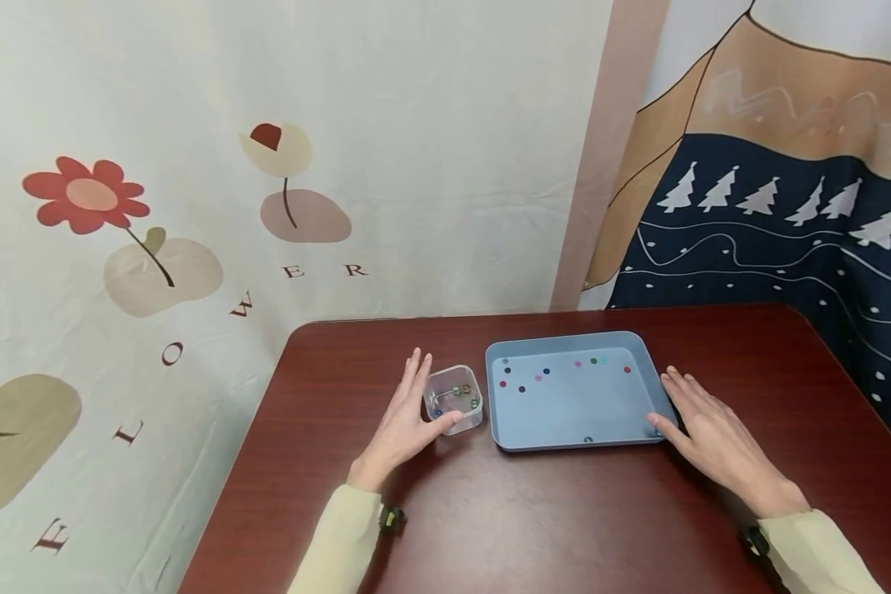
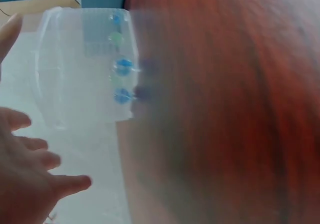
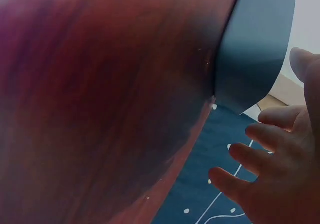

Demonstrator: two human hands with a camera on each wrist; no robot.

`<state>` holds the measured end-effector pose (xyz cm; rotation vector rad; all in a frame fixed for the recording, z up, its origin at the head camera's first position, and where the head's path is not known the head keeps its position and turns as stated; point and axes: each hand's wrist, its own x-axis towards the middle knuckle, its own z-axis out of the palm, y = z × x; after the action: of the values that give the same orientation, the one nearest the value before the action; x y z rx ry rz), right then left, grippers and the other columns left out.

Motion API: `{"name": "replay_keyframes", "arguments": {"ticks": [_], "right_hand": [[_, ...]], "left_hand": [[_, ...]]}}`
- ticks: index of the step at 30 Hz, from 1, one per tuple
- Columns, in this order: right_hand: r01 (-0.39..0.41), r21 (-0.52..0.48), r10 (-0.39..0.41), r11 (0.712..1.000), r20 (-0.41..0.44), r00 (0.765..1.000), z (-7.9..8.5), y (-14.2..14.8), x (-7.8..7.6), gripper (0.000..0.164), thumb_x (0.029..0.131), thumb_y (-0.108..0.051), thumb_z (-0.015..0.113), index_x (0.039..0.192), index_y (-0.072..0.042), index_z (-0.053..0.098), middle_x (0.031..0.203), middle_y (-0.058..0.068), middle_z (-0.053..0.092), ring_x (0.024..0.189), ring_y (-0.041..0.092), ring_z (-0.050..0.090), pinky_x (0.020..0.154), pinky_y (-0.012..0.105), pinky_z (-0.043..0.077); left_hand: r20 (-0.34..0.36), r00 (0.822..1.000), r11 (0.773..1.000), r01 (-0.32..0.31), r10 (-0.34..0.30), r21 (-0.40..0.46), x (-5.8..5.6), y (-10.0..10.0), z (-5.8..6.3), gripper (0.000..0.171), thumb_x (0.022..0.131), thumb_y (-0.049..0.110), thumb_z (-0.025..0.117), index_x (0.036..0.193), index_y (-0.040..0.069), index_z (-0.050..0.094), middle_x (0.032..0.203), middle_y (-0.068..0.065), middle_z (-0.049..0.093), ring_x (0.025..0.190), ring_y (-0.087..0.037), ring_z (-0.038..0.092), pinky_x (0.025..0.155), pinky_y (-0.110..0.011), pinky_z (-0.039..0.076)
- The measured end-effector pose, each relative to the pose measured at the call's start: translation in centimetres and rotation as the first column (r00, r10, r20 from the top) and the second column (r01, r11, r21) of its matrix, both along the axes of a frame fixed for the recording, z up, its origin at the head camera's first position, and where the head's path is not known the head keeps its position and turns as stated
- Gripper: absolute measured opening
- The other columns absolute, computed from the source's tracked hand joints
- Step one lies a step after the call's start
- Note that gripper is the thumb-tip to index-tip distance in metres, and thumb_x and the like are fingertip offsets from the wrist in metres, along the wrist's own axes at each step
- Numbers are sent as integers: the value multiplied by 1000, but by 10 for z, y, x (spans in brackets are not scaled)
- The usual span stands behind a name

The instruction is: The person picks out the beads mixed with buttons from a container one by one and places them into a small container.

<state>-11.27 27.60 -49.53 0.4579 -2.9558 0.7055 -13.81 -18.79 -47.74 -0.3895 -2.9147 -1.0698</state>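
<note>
A small clear plastic box (image 1: 453, 378) stands on the table with several glass marbles (image 1: 475, 403), green and blue, on its floor. My left hand (image 1: 404, 421) is spread around its left and front sides, straight fingers at the left wall and thumb near the front corner. In the left wrist view a gap shows between most fingers and the box (image 2: 85, 68). To the right lies a shallow blue tray (image 1: 564, 412) holding several small coloured round pieces and a marble (image 1: 588, 440) by its front wall. My right hand (image 1: 720, 437) lies along the tray's right end, fingers extended, thumb at the front right corner.
The dark red wooden table (image 1: 535, 520) carries both containers, the box close beside the tray's left wall. Behind the table's back edge hangs a printed cloth (image 1: 445, 165) with flowers, and a dark blue one with white trees (image 1: 772, 247) at the right.
</note>
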Motion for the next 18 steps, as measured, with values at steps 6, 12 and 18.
{"name": "replay_keyframes", "arguments": {"ticks": [6, 12, 18], "right_hand": [[-8, 2, 8, 1000, 69, 998, -1, 4, 4, 82, 104, -46, 60, 159, 7, 30, 163, 30, 28, 148, 52, 26, 111, 74, 26], [-38, -2, 38, 999, 93, 995, -2, 5, 8, 83, 104, -48, 59, 160, 5, 28, 165, 28, 26, 150, 49, 26, 112, 72, 28], [-58, 6, 57, 998, 107, 993, -3, 6, 10, 83, 105, -48, 58, 161, 4, 25, 166, 27, 25, 151, 48, 26, 113, 70, 28]], "left_hand": [[-257, 966, 1000, 27, -24, 11, -2, 14, 15, 99, 90, 40, 81, 165, 10, 24, 174, 1, 13, 158, -31, 14, 124, -58, 18], [-434, 890, 989, 149, -142, -20, -1, 43, 29, 91, 87, 26, 85, 159, 0, 35, 165, -14, 35, 154, -33, 28, 122, -54, 27], [-435, 856, 959, 272, -281, -83, -2, 76, 33, 77, 91, 26, 82, 152, -2, 45, 159, -14, 44, 150, -36, 36, 120, -53, 32]]}}
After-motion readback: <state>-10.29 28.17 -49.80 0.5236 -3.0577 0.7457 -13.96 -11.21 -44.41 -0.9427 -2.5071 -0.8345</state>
